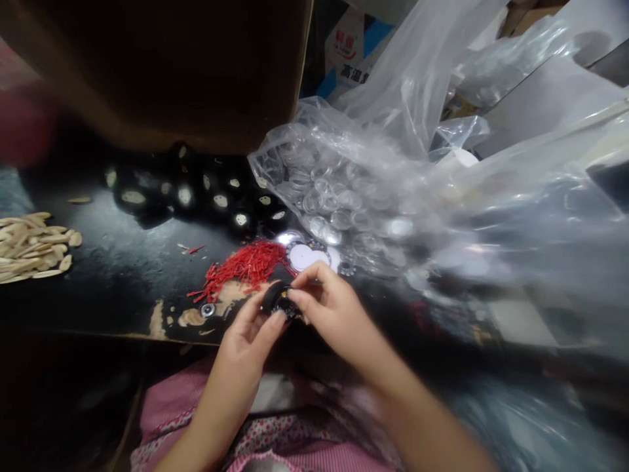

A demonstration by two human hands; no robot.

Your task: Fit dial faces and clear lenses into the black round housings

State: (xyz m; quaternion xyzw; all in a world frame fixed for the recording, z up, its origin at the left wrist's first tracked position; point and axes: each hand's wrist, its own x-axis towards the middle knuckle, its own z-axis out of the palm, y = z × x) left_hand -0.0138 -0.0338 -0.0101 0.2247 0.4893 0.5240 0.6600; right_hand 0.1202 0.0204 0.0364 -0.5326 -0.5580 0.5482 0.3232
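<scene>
Round black piece point(278, 298), smooth outside with small markings on its face, is held above the front edge of the desk point(122, 282). Left hand point(248, 331) grips it between thumb and fingers; right hand point(324, 295) is closed in a pinch at its right side, exact contact unclear. Just beyond: heap of thin red strips point(248, 265), flat white discs point(304, 257). Nearer left: small metallic ring point(207, 310). Farther: glossy rounded black pieces point(196, 190); crinkled transparent bag point(407, 177) with clear discs point(334, 200). Desk surface black, worn to tan patches.
</scene>
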